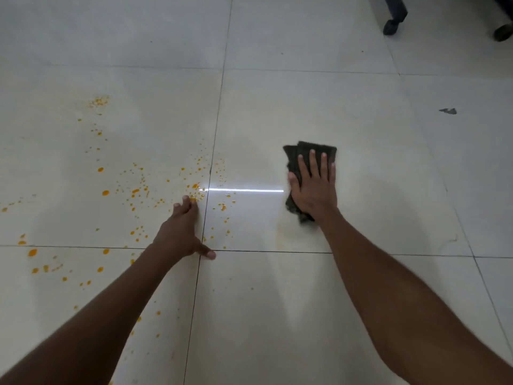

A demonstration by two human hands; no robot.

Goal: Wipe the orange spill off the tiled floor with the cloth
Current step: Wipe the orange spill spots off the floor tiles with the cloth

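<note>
Many orange droplets of the spill (136, 191) lie scattered over the left tiles of the floor (277, 301), thinning out just past the vertical grout line. The left hand (181, 229) rests flat on the floor at that line, fingers spread, holding nothing. To the right, the right hand (313, 184) presses the dark cloth (306, 150) flat, fingers straight and slightly spread. Chair castors (391, 26) stand far right.

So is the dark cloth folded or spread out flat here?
Folded. The dark green-grey cloth shows overlapping layers at its far edge, and the right hand presses flat on it.
</note>
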